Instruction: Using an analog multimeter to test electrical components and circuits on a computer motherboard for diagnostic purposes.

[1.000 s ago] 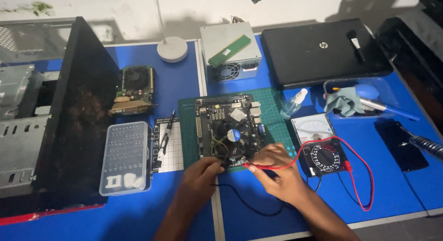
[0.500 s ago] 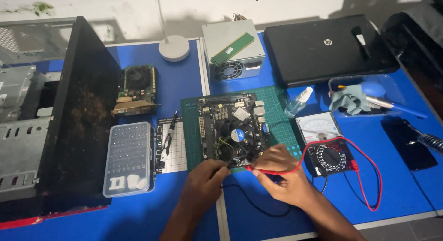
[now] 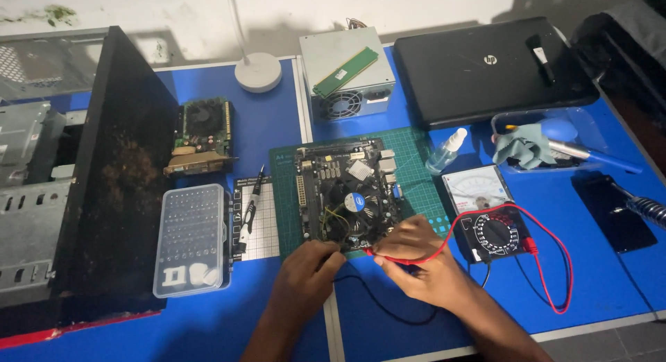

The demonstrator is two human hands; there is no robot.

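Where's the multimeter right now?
Head view, right of centre: the analog multimeter lies on the blue table, beside the green mat, near the right hand.

A bare green circuit board with a matt finish and a dull metal heatsink (image 3: 347,195) sits on a matt green rubbery cutting mat (image 3: 416,150) over a smooth blue tabletop (image 3: 263,126). Glossy red plastic-sheathed lead wire (image 3: 555,265) loops from a black plastic analogue meter with a clear shiny face (image 3: 485,213). Nearby: a translucent plastic bit case (image 3: 193,240), a grey sheet-metal power supply box (image 3: 347,71), a matt black plastic laptop lid (image 3: 485,64) and a crumpled grey-green cloth (image 3: 522,145).
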